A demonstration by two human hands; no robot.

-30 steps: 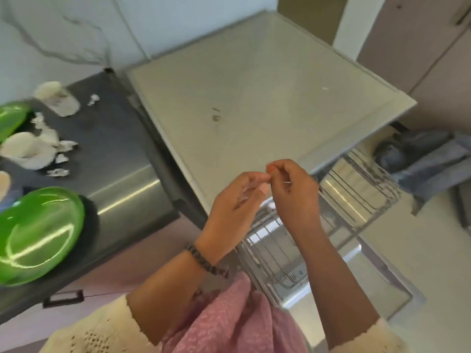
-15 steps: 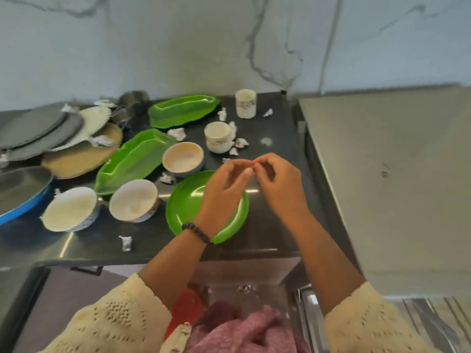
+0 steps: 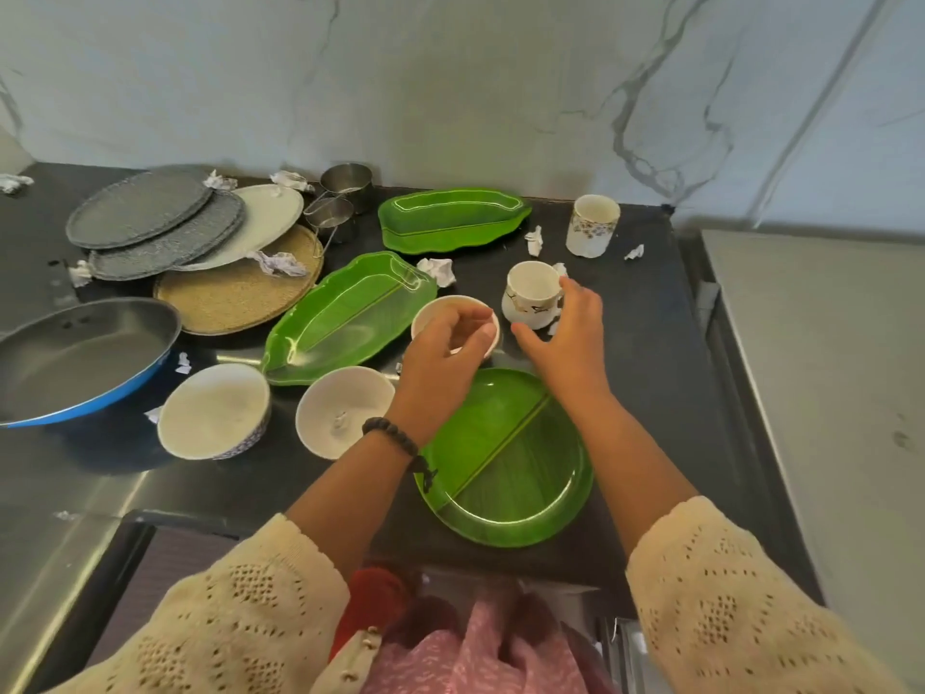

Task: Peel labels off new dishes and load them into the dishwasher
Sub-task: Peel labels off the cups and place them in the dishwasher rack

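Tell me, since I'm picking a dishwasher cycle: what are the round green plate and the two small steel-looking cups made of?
Round green plate: probably glossy plastic or melamine, with bright streaky highlights and a moulded leaf rib. Small cups: likely stainless steel, grey and mirror-like.
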